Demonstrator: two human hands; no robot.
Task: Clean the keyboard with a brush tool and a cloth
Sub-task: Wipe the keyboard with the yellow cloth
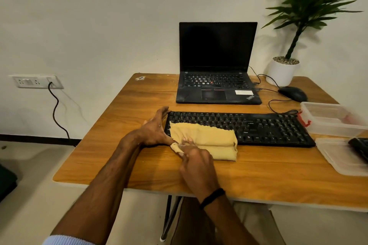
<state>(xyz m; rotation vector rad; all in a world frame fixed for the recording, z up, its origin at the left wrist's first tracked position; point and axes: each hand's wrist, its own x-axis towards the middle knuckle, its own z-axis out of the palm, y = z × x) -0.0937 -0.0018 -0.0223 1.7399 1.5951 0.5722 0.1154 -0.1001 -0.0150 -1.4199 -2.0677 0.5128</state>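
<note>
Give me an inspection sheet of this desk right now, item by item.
Surface: wooden table.
Job's things: folded yellow cloth lies over the keyboard's left front edge; brush not identifiable.
Clutter: laptop, mouse, clear container, lid holding a cut-off dark object.
Hands: left hand open against keyboard's left end; right hand pinches the cloth.
Cables: socket lead hangs down the wall; thin cables loop behind keyboard.
Surroundings: potted plant, white wall.

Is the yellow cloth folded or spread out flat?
Folded: the yellow cloth lies in doubled layers over the near left edge of the keyboard.
</note>
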